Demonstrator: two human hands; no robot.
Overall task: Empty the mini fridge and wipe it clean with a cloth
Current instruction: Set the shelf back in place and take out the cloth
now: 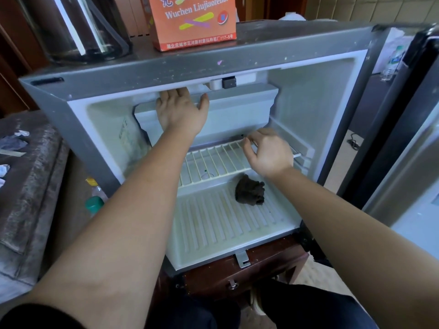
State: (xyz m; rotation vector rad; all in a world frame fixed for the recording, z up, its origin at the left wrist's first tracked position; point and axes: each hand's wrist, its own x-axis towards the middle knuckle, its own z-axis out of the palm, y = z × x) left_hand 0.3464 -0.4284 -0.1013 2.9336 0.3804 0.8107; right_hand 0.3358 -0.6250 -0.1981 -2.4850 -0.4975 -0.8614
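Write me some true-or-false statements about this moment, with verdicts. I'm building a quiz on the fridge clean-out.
1. The dark cloth lies on the fridge floor, below the wire shelf. True.
2. The right hand holds the cloth. False: its fingers curl on the wire shelf, and the cloth lies free.
3. The left hand rests on the freezer flap. True.
4. The fridge is closed. False: the door stands open at the right.
5. An orange box stands on top of the fridge. True.
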